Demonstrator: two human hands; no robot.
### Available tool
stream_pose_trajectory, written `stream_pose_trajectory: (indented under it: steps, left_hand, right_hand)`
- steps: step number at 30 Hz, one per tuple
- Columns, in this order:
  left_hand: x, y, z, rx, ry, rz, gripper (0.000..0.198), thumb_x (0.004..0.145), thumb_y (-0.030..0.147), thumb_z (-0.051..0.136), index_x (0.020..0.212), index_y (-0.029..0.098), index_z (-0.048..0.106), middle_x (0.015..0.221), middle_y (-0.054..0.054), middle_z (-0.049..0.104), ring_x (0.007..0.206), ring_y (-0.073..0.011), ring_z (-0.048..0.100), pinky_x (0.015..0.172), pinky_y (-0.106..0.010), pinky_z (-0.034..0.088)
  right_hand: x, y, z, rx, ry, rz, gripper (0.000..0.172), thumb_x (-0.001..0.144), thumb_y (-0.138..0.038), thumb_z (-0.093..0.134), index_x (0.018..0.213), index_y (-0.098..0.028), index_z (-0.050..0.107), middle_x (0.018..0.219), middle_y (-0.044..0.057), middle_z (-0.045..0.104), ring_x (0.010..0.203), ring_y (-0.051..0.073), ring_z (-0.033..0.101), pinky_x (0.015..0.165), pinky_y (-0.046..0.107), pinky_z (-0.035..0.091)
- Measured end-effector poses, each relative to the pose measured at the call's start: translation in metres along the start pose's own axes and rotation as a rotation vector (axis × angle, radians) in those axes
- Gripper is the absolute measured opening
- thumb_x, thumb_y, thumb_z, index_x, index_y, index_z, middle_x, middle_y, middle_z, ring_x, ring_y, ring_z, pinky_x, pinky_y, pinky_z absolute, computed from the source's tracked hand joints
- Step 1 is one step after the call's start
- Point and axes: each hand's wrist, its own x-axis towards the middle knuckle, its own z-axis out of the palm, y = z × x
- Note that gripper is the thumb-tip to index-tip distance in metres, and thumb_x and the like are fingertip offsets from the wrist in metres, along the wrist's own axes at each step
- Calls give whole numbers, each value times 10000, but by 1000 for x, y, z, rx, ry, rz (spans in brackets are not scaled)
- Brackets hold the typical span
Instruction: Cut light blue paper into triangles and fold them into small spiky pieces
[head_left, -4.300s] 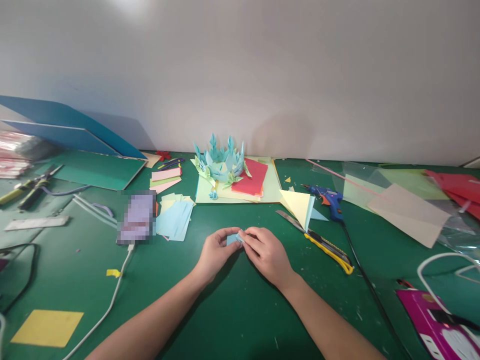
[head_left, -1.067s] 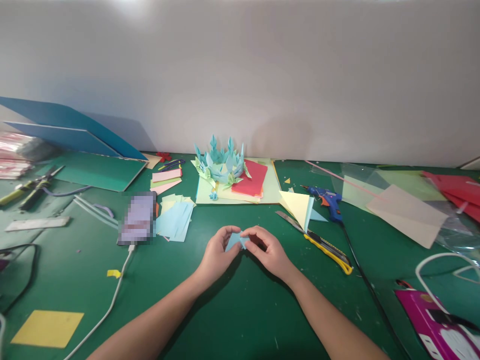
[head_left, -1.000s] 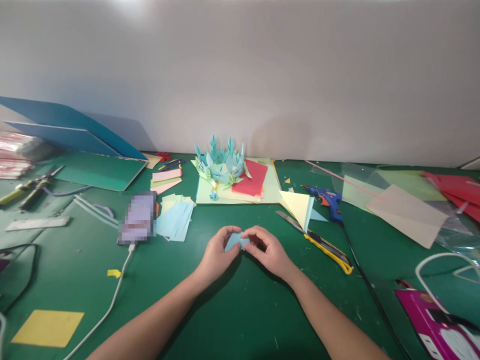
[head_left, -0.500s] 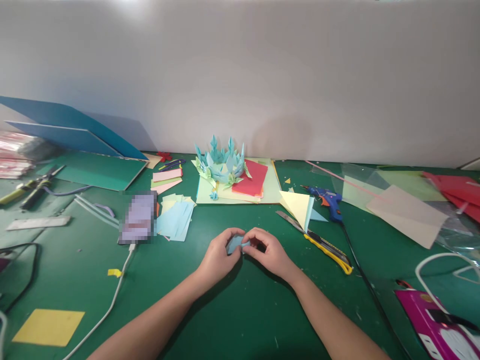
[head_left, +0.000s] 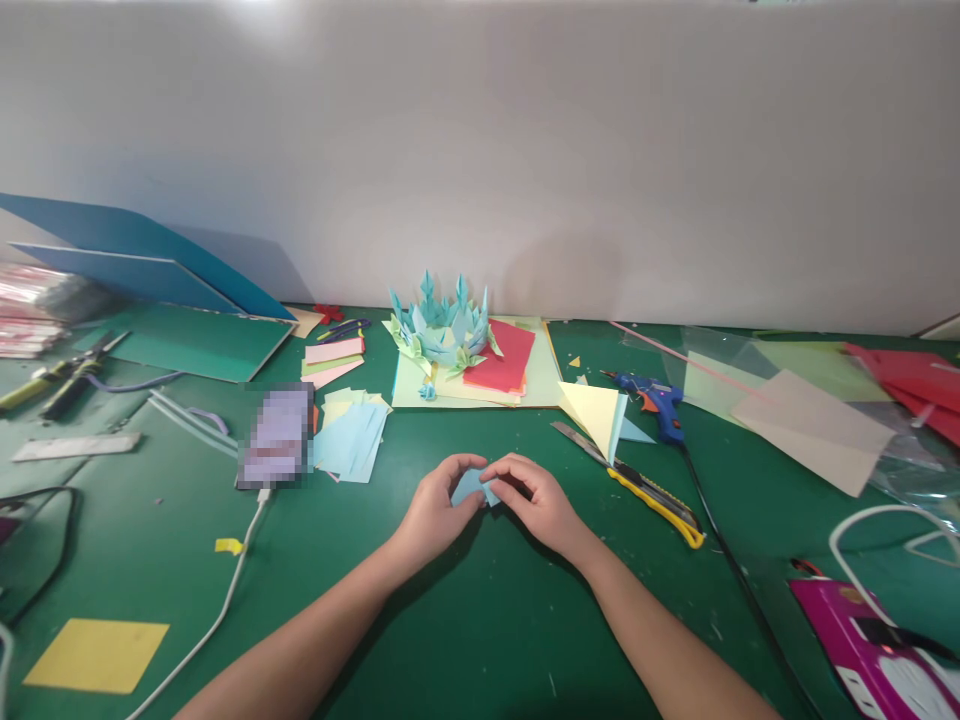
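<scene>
A small piece of light blue paper (head_left: 468,486) is held between my two hands, low over the green table (head_left: 480,620). My left hand (head_left: 437,510) pinches it from the left with thumb and fingers. On the right side, my right hand (head_left: 538,503) grips its edge between thumb and forefinger. The fingertips of both hands almost meet at the paper, and they hide part of it. Beyond the hands stands a blue paper crown-like shape (head_left: 442,335) with pale green leaf pieces, on light green sheets.
Blue paper slips (head_left: 352,440) and a phone (head_left: 276,437) with a white cable lie left. To the right are a yellow cutter (head_left: 656,505) with its blade out, a folded yellow paper (head_left: 595,415), a blue glue gun (head_left: 651,398) with black cord, and a magenta power strip (head_left: 862,640).
The fingers of my right hand have shifted slightly on the paper, and a bit more of its right corner shows below the fingertips. Both arms have stayed nearly still.
</scene>
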Motion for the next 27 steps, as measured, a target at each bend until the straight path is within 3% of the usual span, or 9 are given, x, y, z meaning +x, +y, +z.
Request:
stream_pose_trajectory:
  steps: [9,27]
  left_hand:
    - [-2,3,2,115,1,25,294,724,171,542,1012,189,593,964,-38,677,843,-186,616,755,-297,474]
    - [-3,4,6,-63,62,-24,289,662,188,618,951,185,620,790,-20,641,799,-180,588,699,-275,461]
  right_hand:
    - [0,2,3,-41,50,-24,127,855,-270,516,767,-211,586,727,11,556,655,155,519,630,274,426]
    - [-2,3,7,42,70,-5,44,856,-260,490,838,-221,479,725,-20,463,646,132,469,623,256,412]
